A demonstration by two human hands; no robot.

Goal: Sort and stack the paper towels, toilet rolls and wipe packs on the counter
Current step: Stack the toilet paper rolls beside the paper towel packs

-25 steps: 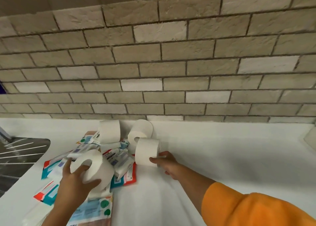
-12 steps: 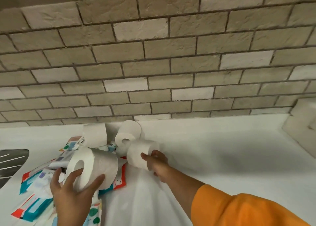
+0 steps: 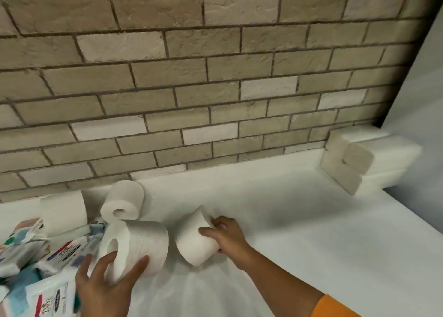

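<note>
Just right of the heap of wipe packs [image 3: 48, 256], the left hand [image 3: 105, 285] curls round a fat toilet roll [image 3: 139, 244], core facing the person. Further right, the right hand [image 3: 227, 235] grips a smaller toilet roll [image 3: 195, 240], tilted over the counter [image 3: 311, 244]. Behind the heap lie two more rolls [image 3: 122, 204]. Far right of it, well apart, sit folded paper towels [image 3: 359, 163]; the right hand is nearer to them.

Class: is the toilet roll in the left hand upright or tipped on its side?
Tipped on its side: the toilet roll shows its core hole facing sideways, with the left hand gripping it.
</note>
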